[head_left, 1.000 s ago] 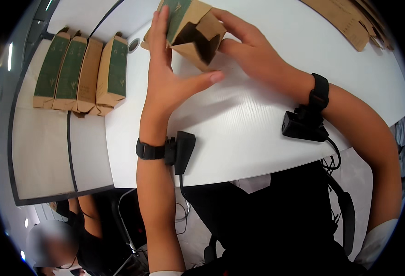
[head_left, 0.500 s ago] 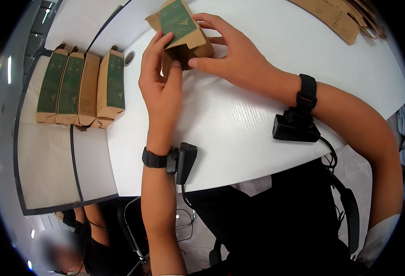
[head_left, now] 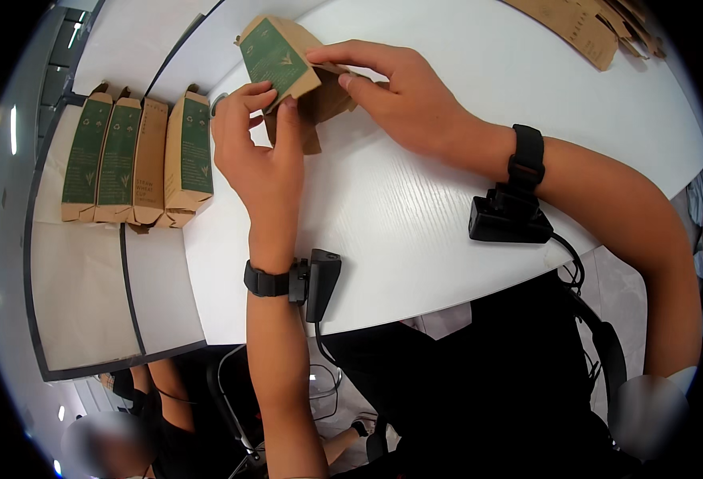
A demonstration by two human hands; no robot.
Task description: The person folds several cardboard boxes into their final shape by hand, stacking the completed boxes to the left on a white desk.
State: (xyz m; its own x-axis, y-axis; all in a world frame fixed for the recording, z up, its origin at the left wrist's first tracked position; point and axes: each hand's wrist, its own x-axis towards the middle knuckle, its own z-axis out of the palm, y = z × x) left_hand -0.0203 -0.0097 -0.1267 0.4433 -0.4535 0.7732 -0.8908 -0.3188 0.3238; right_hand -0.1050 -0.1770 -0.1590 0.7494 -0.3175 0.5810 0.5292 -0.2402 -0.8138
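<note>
Between my two hands, over the far part of the table, is a brown cardboard box (head_left: 276, 60) with a green panel. Its near end gapes, with loose flaps around the dark opening. My left hand (head_left: 256, 144) grips the left edge by the opening, thumb and fingers closed on the cardboard. My right hand (head_left: 403, 96) pinches the right side near a flap, index finger along the top edge and thumb below. The box's underside and far end are hidden. Black straps with small black devices sit on both my wrists.
A row of several similar boxes (head_left: 116, 160), green and brown, stands at the left by the low partition (head_left: 156, 279). Flattened brown cardboard pieces (head_left: 579, 32) lie at the far right of the white table (head_left: 415, 239). Another person (head_left: 164, 407) is beyond the partition at lower left.
The box has turned and tilted, its green panel now facing more to the left and its opening spread wider. My left hand shifted left and slightly down; the right hand moved up its edge.
</note>
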